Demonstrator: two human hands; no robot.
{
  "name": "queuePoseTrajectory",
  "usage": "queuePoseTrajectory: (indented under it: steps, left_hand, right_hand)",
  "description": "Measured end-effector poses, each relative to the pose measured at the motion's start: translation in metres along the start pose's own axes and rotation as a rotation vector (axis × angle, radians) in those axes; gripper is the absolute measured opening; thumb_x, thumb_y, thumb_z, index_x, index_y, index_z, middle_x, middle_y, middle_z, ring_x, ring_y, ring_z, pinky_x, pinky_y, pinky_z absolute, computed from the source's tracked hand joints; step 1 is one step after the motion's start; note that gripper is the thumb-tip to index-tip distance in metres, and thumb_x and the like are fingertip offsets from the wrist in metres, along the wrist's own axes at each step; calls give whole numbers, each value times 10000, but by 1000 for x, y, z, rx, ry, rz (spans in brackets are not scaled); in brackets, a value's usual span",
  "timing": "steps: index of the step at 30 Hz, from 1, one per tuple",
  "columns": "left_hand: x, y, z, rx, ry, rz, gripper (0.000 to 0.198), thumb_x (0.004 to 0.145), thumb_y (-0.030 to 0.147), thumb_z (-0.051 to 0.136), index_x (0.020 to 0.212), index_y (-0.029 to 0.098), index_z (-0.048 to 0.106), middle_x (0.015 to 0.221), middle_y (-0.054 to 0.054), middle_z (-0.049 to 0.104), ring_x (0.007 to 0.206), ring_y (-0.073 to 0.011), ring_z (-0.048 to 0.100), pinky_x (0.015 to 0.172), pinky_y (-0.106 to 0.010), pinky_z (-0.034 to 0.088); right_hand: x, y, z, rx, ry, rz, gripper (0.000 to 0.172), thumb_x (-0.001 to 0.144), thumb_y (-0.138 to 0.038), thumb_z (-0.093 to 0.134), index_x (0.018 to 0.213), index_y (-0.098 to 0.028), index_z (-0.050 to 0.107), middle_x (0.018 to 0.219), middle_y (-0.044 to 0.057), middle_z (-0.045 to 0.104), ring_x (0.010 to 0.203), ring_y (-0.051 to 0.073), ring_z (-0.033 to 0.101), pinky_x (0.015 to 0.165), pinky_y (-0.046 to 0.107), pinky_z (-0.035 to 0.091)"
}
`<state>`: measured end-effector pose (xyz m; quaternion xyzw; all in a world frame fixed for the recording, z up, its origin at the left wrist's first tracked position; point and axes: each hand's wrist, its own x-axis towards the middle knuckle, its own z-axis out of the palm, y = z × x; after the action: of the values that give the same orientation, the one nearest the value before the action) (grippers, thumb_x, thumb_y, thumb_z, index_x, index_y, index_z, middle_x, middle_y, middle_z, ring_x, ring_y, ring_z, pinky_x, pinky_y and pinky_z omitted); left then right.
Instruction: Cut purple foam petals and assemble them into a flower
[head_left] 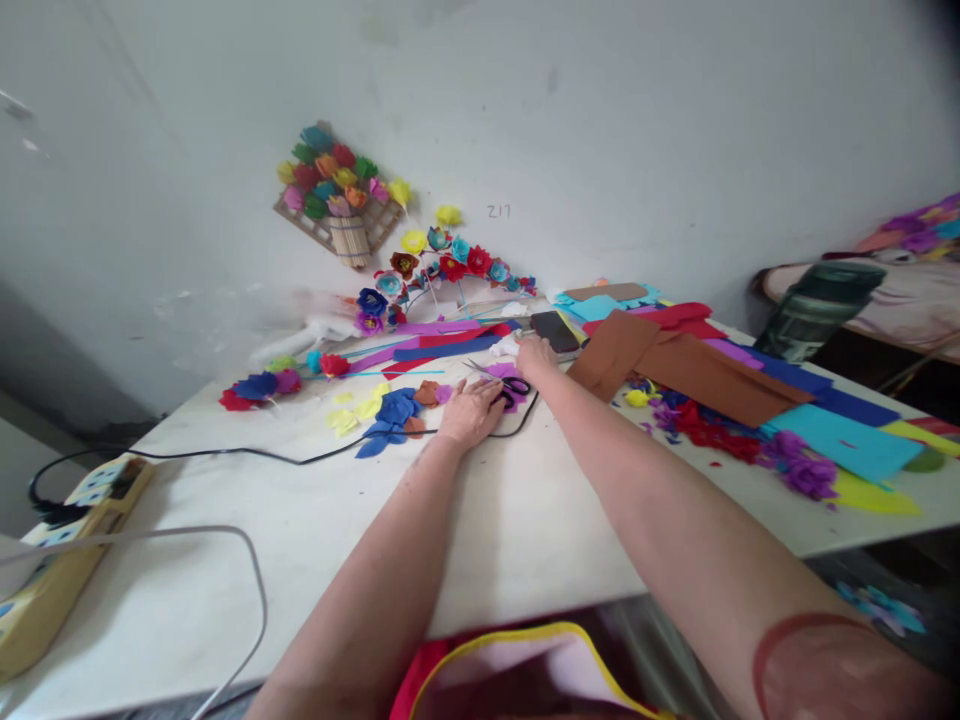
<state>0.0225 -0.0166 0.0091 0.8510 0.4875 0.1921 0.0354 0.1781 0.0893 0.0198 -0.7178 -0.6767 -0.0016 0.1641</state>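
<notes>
My left hand [472, 412] lies palm down on the table with its fingers stretched out, beside black-handled scissors [516, 386]. The fingertips are at the scissors' handles; whether they touch them is hard to see. Under and around the scissors are purple paper pieces [501, 371]. Farther forward, my right hand [535, 356] has its fingers curled down by a small crumpled white item [505, 346]. What these fingers hold is too small to make out. A dark phone [555, 331] lies just beyond that hand. Left of my left hand are blue paper petals [394, 418] and yellow petals [367, 404].
A black cable [300, 461] crosses the table to a power strip [75, 560] at left. Brown paper sheets [697, 378], purple paper scraps [802, 464] and a dark green bottle [821, 308] are at right. Paper flowers [450, 262] stand along the wall.
</notes>
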Motion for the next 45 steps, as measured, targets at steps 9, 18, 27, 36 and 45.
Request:
queuePoseTrajectory:
  steps: [9,18,27,36,45]
  left_hand:
    - [-3,6,-4,2,-40,-2,437,952,335,344,1326,203,528,1429,-68,500,1334,-182,445,1168,-487,180]
    - [-1,4,0,61,-39,19,432,954,359,340,1316,236,542,1411,-61,523,1347,-199,428,1154,-482,218]
    - [3,-5,5,-91,125,0,381,939,282,372,1181,182,648,1321,-96,602,1242,-199,540,1105,-384,338]
    - [4,-11,-1,-250,360,-262,311,899,282,436,942,182,728,953,-93,737,926,-212,662,855,-290,463]
    - [5,-19,0,-509,486,-421,334,881,359,472,913,141,723,838,-83,731,832,-191,662,788,-274,468]
  right_hand:
    - [-3,-9,-9,122,23,77,374,942,-109,375,1262,-63,563,1187,237,635,1128,284,610,908,366,458]
    - [-2,-16,-21,188,36,114,317,925,-210,455,1157,-80,627,1167,225,658,1077,291,636,872,369,476]
    - [-15,-8,-26,237,75,124,305,918,-315,488,1111,-116,613,1124,195,667,1079,299,626,887,391,467]
    - [-24,-4,-34,1433,-44,-16,318,711,-306,685,960,-195,521,575,-69,521,510,99,498,470,197,427]
    - [-51,-13,-38,1601,-385,-182,221,653,-307,661,587,-173,498,464,-21,508,445,96,466,449,211,406]
